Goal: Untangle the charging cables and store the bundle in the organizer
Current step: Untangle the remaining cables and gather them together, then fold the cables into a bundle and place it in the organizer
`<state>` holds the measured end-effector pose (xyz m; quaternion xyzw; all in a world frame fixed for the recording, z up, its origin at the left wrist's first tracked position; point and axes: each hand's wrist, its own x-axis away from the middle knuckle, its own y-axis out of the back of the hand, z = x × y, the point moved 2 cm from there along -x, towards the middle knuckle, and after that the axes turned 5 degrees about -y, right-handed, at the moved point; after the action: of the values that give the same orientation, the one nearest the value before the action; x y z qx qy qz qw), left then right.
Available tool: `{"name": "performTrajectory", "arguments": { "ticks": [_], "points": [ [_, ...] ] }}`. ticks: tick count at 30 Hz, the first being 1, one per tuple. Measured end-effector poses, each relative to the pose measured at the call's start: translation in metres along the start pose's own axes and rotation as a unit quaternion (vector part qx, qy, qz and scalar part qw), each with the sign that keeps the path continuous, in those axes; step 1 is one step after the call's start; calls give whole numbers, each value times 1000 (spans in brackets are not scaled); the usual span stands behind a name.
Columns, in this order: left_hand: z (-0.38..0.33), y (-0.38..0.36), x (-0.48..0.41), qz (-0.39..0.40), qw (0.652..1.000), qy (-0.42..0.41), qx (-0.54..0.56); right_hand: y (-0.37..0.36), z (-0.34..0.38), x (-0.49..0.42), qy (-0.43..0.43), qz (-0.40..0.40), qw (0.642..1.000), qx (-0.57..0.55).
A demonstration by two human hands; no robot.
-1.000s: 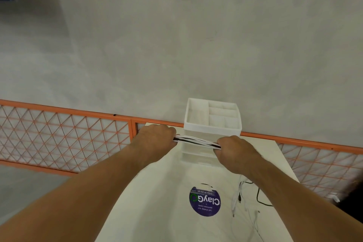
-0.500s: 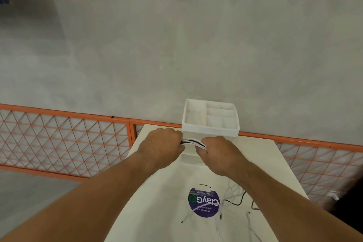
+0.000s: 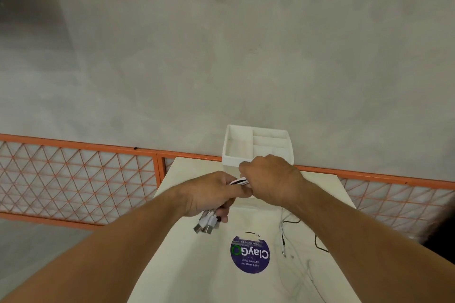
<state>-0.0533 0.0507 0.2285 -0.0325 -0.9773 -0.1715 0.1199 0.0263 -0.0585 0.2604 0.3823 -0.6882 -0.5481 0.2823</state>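
Your left hand (image 3: 209, 194) and right hand (image 3: 270, 179), close together above the tabletop (image 3: 197, 265), each curl round the cable bundle (image 3: 240, 181); a short black-and-white stretch shows between them. Plugs (image 3: 205, 225) hang below your left hand. Cable tails (image 3: 283, 236) trail onto the tabletop. The white organizer (image 3: 231, 161) stands just behind your right hand.

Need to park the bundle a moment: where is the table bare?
Bare: the far-left corner of the table beside the organizer, and the strip left of the purple sticker. Crowded: loose cables trail right of the sticker, below the right hand.
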Motion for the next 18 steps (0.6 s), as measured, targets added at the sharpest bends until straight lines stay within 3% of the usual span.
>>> {"name": "performTrajectory", "arguments": {
  "ticks": [6,10,12,14,16,18],
  "points": [
    [2,-23,9,67,986,63,136,2,-23,-1,20,-76,997,-21],
    [-15,-36,21,135,964,42,226,-10,-50,-2,-73,-89,987,-110],
    [-34,-41,25,159,944,-5,290,-19,-45,3,-114,-91,960,-237],
    [-54,-43,26,175,912,-59,366,-24,-26,13,-59,-96,894,-435],
    [-71,-36,25,161,880,-115,432,-31,-3,19,-40,-105,867,-485],
    [-85,-21,26,95,860,-152,477,-45,14,20,-76,-124,861,-487]
  ]
}}
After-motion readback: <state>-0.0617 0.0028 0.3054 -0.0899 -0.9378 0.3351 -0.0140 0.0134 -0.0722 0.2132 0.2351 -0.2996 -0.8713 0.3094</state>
